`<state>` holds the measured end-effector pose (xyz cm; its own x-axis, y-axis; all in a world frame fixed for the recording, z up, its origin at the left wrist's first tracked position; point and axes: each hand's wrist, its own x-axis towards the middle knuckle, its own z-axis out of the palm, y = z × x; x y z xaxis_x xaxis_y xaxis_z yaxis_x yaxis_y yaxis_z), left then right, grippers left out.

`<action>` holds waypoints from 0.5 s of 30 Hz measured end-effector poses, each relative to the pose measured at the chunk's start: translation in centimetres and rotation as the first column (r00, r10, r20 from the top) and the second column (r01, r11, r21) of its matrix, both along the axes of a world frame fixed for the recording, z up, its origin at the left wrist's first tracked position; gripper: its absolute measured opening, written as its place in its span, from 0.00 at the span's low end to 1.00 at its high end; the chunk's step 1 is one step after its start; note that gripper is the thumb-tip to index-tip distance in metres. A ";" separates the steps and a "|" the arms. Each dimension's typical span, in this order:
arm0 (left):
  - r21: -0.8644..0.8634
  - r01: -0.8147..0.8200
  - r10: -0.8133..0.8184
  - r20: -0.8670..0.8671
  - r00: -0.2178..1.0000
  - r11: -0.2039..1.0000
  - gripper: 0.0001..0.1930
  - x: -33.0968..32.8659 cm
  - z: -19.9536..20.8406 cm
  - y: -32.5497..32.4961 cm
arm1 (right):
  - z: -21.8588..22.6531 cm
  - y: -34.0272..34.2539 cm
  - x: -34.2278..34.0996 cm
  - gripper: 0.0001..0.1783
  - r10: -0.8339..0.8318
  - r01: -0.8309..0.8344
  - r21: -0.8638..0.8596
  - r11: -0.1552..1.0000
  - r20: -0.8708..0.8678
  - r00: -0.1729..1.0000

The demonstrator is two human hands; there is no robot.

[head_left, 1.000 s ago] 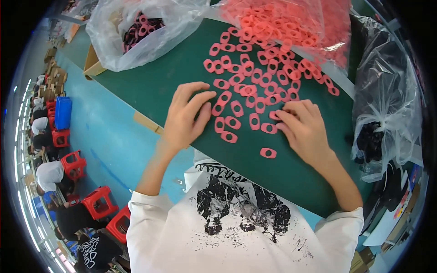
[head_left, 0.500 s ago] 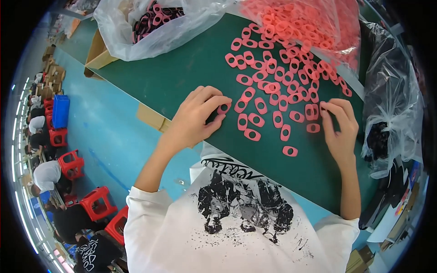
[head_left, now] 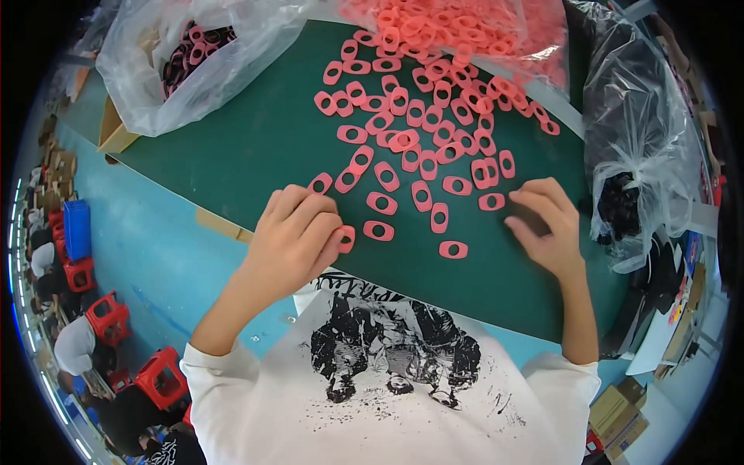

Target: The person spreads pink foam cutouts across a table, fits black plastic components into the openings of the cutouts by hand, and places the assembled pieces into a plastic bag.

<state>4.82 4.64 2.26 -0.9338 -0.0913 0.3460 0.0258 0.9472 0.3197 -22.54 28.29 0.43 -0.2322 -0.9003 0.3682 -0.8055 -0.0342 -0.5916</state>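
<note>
Several flat pink oval rings (head_left: 418, 132) lie scattered over a dark green table top (head_left: 256, 147). My left hand (head_left: 294, 236) rests palm down near the table's front edge, fingers curled over one pink ring (head_left: 346, 239) that peeks out beside it. My right hand (head_left: 546, 225) lies on the table to the right, fingers bent, fingertips touching a pink ring (head_left: 491, 201). A single pink ring (head_left: 453, 249) lies between the hands, close to the front edge.
A clear plastic bag (head_left: 194, 62) with dark and pink parts sits at the back left on a cardboard box (head_left: 116, 136). A heap of pink rings in plastic (head_left: 480, 19) is at the back. A bag with black parts (head_left: 632, 155) stands right. Red stools (head_left: 108, 318) and people are below left.
Both hands have pulled back toward the table's front edge. The left hand has slid a pink ring along with it; the right hand has moved right, away from the scattered rings.
</note>
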 end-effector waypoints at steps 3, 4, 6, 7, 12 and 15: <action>-0.038 -0.085 0.085 0.007 0.996 0.996 0.09 -0.3 -0.7 0.2 | -0.1 -0.8 0.9 0.21 0.033 -0.030 0.039 0.999 -0.088 0.996; -0.038 -0.087 0.088 0.012 0.996 0.995 0.09 -0.3 -0.9 0.3 | -0.3 -1.1 1.0 0.20 0.033 -0.032 0.007 0.999 -0.107 0.994; -0.058 -0.162 0.163 0.006 0.987 0.985 0.09 -0.4 -0.8 0.6 | -0.4 -1.0 1.2 0.20 0.037 -0.037 -0.001 0.999 -0.113 0.993; -0.065 -0.175 0.176 0.010 0.984 0.982 0.09 -0.3 -0.9 0.6 | -0.4 -0.8 1.3 0.19 0.032 -0.032 -0.002 0.999 -0.124 0.992; 0.107 -0.194 0.205 -0.107 0.973 0.975 0.10 -2.3 -0.1 -0.2 | -0.2 -0.9 1.3 0.17 0.027 -0.030 -0.025 0.999 -0.087 0.996; 0.092 -0.219 0.221 -0.019 0.975 0.971 0.10 -4.4 -0.5 -1.3 | 0.4 -1.5 1.2 0.15 -0.023 0.025 0.008 1.000 -0.142 0.990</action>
